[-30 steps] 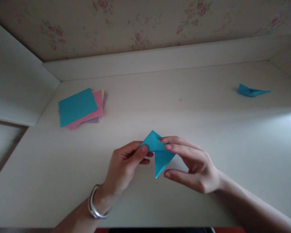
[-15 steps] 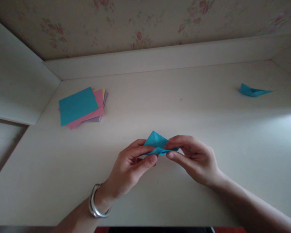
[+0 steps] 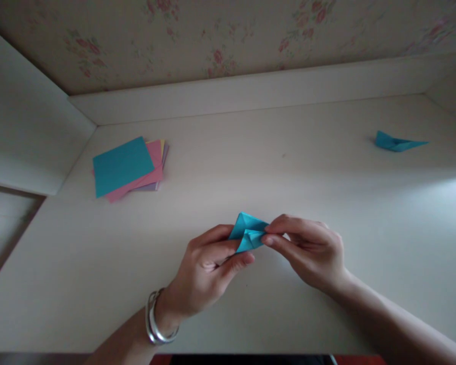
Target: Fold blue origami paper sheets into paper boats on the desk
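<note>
A small folded blue paper piece [image 3: 248, 232] is held just above the pale table [image 3: 251, 162], near its front middle. My left hand [image 3: 209, 268], with silver bangles at the wrist, pinches the piece's left and lower side between thumb and fingers. From the right, my right hand [image 3: 307, 251] pinches its right edge with thumb and forefinger. Both hands are closed on the paper, and its top point sticks up between them.
A stack of coloured paper squares [image 3: 127, 167], blue on top with pink, yellow and purple below, lies at the table's back left. A folded blue paper shape [image 3: 397, 142] rests at the far right. A low white ledge and floral wallpaper stand behind.
The hanging lower point of the blue paper has been folded up, so the piece is now compact. Both hands have closed in on it and shifted slightly towards me.
</note>
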Demonstrator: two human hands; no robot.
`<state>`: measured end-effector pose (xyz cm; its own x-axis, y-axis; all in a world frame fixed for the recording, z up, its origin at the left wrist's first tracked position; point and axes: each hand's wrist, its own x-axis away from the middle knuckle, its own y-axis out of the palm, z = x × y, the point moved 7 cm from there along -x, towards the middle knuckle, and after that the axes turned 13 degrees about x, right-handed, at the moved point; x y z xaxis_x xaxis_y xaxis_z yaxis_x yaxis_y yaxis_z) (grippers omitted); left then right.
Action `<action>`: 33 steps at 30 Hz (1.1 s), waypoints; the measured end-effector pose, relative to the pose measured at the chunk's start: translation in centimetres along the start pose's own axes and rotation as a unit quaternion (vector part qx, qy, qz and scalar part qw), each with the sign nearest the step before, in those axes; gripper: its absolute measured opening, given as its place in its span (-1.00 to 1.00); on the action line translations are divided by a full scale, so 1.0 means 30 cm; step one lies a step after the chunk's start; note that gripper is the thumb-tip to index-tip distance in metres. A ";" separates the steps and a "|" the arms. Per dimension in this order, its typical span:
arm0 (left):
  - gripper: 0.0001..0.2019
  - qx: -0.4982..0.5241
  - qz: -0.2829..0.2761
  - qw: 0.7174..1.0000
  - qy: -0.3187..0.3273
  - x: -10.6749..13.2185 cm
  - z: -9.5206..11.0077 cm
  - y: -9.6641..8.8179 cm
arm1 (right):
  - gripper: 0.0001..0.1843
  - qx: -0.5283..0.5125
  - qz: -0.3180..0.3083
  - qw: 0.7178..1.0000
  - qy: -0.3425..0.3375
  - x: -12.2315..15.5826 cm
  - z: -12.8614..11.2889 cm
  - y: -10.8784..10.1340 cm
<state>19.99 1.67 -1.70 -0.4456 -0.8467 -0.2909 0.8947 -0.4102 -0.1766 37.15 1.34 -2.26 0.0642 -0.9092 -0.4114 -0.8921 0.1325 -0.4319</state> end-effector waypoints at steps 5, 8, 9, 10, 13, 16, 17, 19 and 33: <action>-0.90 -0.017 0.005 1.000 0.001 0.001 -0.009 0.003 | -0.90 0.015 -0.005 1.000 -0.006 0.006 -0.005 0.015; -0.91 -0.023 0.006 1.000 -0.004 0.000 -0.011 0.003 | -0.87 0.004 -0.016 1.000 -0.022 0.005 -0.003 0.015; -0.91 -0.023 0.007 1.000 -0.003 0.001 -0.010 0.002 | -0.83 0.002 -0.025 0.999 -0.037 0.004 -0.005 0.016; -0.90 -0.024 0.012 1.000 0.003 0.003 -0.006 -0.002 | -0.78 0.004 -0.035 0.998 -0.061 0.003 -0.011 0.016; -0.85 -0.047 0.021 0.997 0.054 0.015 0.018 -0.017 | -0.69 0.021 -0.039 0.988 -0.150 0.008 -0.039 0.004; -0.75 -0.125 -0.011 0.983 0.132 0.040 0.050 -0.015 | -0.71 0.017 -0.041 0.984 -0.174 0.014 -0.042 -0.010; -0.72 -0.153 -0.025 0.976 0.150 0.048 0.056 -0.012 | -0.72 0.008 -0.050 0.984 -0.172 0.015 -0.041 -0.011; -0.69 -0.191 -0.043 0.966 0.169 0.061 0.059 -0.011 | -0.75 -0.002 -0.071 0.983 -0.170 0.017 -0.042 -0.011; -0.94 -0.025 0.040 0.998 0.037 0.011 0.037 -0.017 | -0.95 0.003 -0.058 0.993 -0.098 0.011 -0.048 0.021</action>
<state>19.42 1.23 -0.65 -0.3751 -0.8478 -0.3750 0.9259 -0.3229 -0.1963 35.96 0.57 -1.51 0.2529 -0.8243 -0.5066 -0.8706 0.0345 -0.4908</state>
